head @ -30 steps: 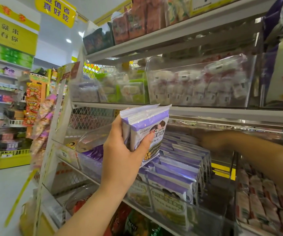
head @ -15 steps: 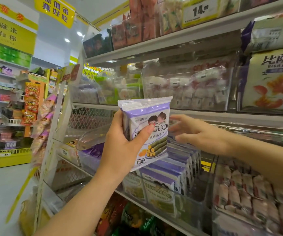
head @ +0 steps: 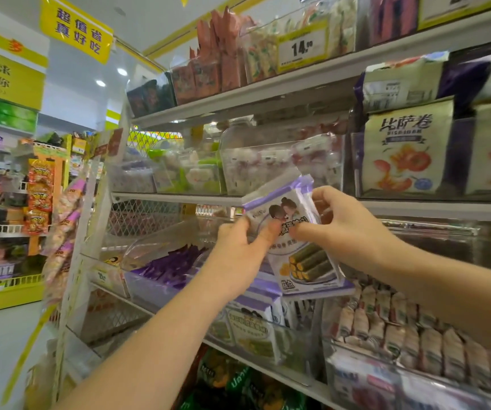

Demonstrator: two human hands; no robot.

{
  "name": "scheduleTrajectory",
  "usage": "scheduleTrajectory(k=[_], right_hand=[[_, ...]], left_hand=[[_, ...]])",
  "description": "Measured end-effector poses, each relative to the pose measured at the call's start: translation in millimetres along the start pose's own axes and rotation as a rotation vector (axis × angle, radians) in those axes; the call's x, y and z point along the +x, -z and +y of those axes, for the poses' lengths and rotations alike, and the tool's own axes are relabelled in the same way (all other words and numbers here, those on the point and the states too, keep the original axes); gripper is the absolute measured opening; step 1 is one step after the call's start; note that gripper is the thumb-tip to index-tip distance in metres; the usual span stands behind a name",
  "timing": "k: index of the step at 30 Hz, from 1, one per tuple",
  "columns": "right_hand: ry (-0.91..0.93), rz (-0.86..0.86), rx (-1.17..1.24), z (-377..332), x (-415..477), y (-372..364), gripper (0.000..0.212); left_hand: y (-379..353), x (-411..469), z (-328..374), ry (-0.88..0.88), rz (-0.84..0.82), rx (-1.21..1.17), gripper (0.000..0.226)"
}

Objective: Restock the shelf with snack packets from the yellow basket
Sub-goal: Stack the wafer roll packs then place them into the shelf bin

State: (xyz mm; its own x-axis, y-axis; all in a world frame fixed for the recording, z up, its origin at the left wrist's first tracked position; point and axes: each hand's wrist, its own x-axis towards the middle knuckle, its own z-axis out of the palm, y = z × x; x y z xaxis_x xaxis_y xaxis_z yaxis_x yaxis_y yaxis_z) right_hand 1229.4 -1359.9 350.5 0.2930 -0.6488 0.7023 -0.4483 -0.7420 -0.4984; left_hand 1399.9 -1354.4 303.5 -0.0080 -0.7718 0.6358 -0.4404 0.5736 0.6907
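Purple-and-white foil snack packets (head: pixel 303 255) are pinched by the left hand (head: pixel 238 250) and right hand (head: pixel 344 229). Matching packets (head: pixel 250 324) are held in the clear plastic bin (head: pixel 300 338) below.

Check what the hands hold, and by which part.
Both grip the purple-and-white snack packets: the left hand at their left side, thumb on the front; the right hand around the upper right corner.

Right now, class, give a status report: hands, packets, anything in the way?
Left hand and right hand both grip packets. Held above shelf row, not placed. Nothing seen blocking.
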Motion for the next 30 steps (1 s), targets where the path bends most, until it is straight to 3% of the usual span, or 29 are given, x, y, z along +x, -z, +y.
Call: scheduleTrajectory(k=[2, 5, 8, 12, 14, 17, 20, 24, 30], right_hand=[[0.006, 0.125, 0.023, 7, -5, -7, 0.031], [0.011, 0.211, 0.103, 15, -10, -14, 0.031], [0.022, 0.227, 0.129, 18, -10, -17, 0.035], [0.013, 0.133, 0.161, 20, -8, -19, 0.042], [0.010, 0.044, 0.185, 24, -9, -21, 0.048], [0.027, -0.098, 0.161, 27, -10, -19, 0.063], [0.027, -0.273, 0.127, 27, -7, -4, 0.084], [-0.031, -0.520, 0.223, 24, 2, 18, 0.077], [-0.048, -0.390, 0.046, 30, 11, 15, 0.096]], left_hand=[[-9, 0, 6, 0.062, 0.024, 0.015, 0.035], [-15, 0, 16, 0.167, -0.043, -0.223, 0.031], [-15, 1, 18, 0.212, -0.167, -0.541, 0.051], [-10, -3, 22, 0.194, -0.326, -0.817, 0.032], [-10, -4, 21, 0.156, -0.344, -0.819, 0.027], [-14, -6, 17, 0.139, -0.356, -0.805, 0.039], [-17, -4, 8, 0.110, -0.376, -0.813, 0.079], [-22, 2, 3, 0.120, -0.417, -0.753, 0.104], [-29, 2, -8, 0.087, -0.270, -0.580, 0.056]])
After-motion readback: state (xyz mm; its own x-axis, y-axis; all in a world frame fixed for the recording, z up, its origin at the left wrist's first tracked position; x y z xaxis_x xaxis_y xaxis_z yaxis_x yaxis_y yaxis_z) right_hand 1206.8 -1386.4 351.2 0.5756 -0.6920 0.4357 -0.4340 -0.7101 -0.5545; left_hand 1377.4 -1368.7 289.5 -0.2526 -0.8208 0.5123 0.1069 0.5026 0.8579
